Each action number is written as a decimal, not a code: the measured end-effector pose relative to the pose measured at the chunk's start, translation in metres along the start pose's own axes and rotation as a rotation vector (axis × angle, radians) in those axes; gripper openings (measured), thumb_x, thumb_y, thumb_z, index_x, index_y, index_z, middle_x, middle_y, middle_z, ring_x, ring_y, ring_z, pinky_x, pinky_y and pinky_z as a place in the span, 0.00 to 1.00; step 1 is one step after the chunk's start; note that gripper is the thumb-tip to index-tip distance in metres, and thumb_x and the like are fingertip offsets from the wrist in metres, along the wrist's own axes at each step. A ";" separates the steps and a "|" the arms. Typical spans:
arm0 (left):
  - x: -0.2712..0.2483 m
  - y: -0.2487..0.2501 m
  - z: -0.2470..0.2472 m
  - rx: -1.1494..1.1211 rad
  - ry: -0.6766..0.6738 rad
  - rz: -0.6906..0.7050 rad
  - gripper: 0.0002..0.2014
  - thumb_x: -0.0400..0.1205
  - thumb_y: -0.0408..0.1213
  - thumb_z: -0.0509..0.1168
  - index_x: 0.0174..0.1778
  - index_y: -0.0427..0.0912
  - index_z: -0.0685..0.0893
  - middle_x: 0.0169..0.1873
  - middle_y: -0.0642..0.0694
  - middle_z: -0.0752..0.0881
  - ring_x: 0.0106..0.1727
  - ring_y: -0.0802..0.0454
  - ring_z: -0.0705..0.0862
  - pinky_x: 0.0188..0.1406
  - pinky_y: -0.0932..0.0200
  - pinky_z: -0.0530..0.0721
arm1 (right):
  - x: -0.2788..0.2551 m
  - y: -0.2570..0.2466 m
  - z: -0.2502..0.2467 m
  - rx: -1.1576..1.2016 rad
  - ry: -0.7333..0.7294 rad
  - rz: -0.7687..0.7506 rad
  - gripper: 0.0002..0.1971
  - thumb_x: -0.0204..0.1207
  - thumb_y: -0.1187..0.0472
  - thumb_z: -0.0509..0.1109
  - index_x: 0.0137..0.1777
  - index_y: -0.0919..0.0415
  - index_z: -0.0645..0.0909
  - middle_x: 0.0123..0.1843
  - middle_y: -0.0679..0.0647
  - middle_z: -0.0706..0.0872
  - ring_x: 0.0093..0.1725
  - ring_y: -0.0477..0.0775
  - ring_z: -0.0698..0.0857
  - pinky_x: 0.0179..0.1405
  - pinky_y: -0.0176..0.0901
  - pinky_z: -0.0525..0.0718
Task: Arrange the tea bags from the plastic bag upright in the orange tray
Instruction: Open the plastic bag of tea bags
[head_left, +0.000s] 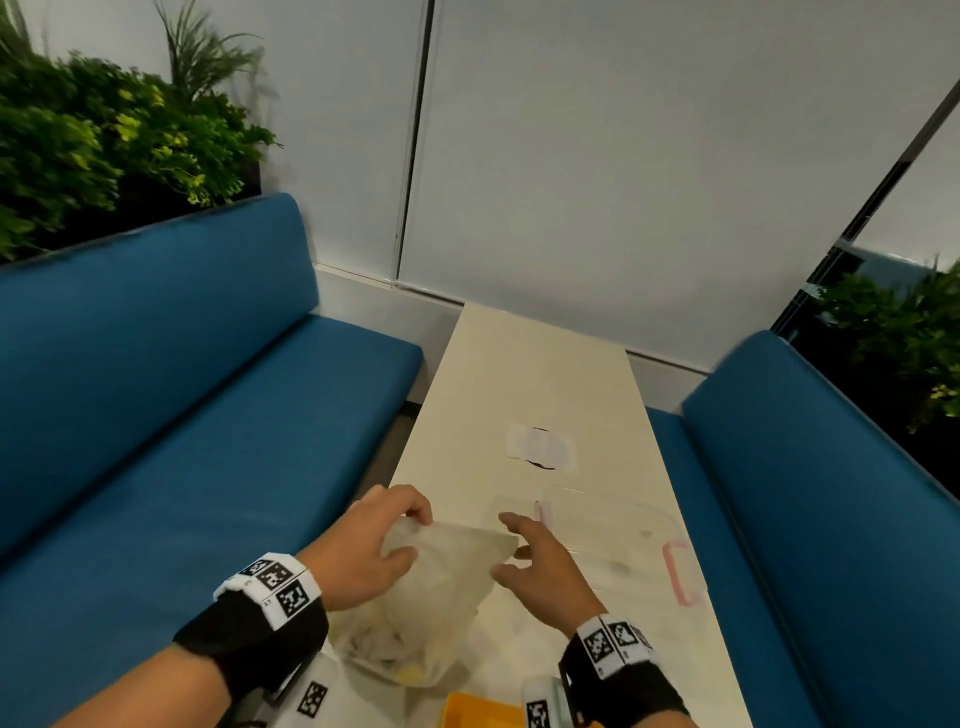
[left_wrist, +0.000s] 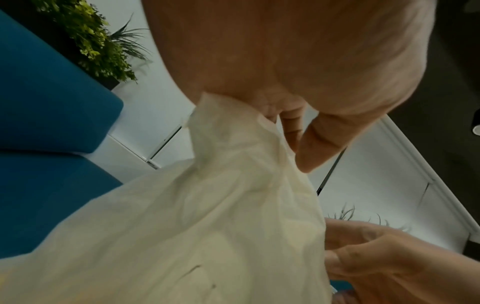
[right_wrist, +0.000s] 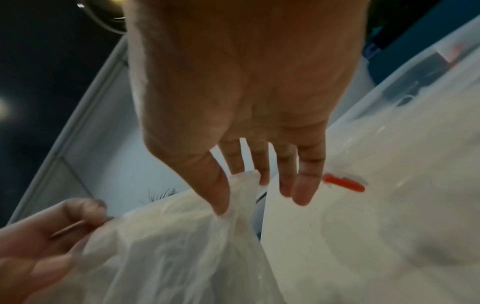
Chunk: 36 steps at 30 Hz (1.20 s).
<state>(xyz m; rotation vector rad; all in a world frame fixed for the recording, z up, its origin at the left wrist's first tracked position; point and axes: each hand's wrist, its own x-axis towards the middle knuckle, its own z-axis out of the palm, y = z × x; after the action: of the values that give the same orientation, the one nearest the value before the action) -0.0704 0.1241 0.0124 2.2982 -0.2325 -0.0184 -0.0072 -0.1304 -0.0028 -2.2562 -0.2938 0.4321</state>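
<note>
plastic bag (head_left: 436, 582) first: thin, soft, translucent whitish film, crumpled and limp, so it should weigh next to nothing by itself and sag or slide wherever it is not held; the sensible places to take hold are the two sides of its mouth, pulling them apart, since a grab at the belly would likely only bunch the film over what is inside. it lies on the near part of the pale table (head_left: 519, 374), between the two hands, its mouth lifted toward the far end. going from the left, the left hand (head_left: 371, 545) has its fingers curled and gathers one edge of the mouth; the left wrist view shows the film bunched up into that grip. in the middle, pale and yellowish shapes show dimly through the film low in the bag, probably the tea bags (head_left: 410, 670), too blurred to count or to judge how they lie; i judge them light and easily crushed. next, the right hand (head_left: 545, 566) pinches the other edge between thumb and a finger, its other fingers spread and fairly straight. just below, at the bottom edge of the head view, a corner of the orange tray (head_left: 480, 712) peeks in, close to the bag.
</note>
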 end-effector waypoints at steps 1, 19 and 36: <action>-0.001 -0.001 -0.002 0.001 0.029 0.018 0.17 0.80 0.38 0.68 0.53 0.68 0.75 0.52 0.63 0.77 0.58 0.62 0.78 0.63 0.61 0.76 | 0.002 -0.004 0.001 0.078 -0.011 0.010 0.22 0.75 0.62 0.73 0.69 0.47 0.78 0.62 0.36 0.79 0.49 0.44 0.88 0.45 0.34 0.85; -0.010 0.016 -0.071 0.348 0.229 -0.153 0.07 0.77 0.57 0.73 0.36 0.63 0.85 0.38 0.67 0.88 0.45 0.64 0.85 0.46 0.61 0.78 | -0.022 -0.044 -0.028 0.337 0.300 -0.116 0.06 0.74 0.67 0.77 0.36 0.62 0.88 0.27 0.66 0.85 0.23 0.49 0.79 0.27 0.44 0.76; 0.030 0.093 -0.013 0.632 -0.041 0.205 0.18 0.89 0.56 0.54 0.62 0.56 0.86 0.56 0.57 0.85 0.56 0.56 0.82 0.58 0.57 0.73 | -0.038 -0.064 -0.017 0.140 0.327 -0.301 0.14 0.73 0.66 0.79 0.32 0.46 0.86 0.39 0.50 0.83 0.30 0.53 0.86 0.29 0.33 0.79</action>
<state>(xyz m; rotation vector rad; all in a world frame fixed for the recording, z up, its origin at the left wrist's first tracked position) -0.0548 0.0674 0.0912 2.8882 -0.5589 0.1304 -0.0399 -0.1138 0.0640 -2.0609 -0.4103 -0.0731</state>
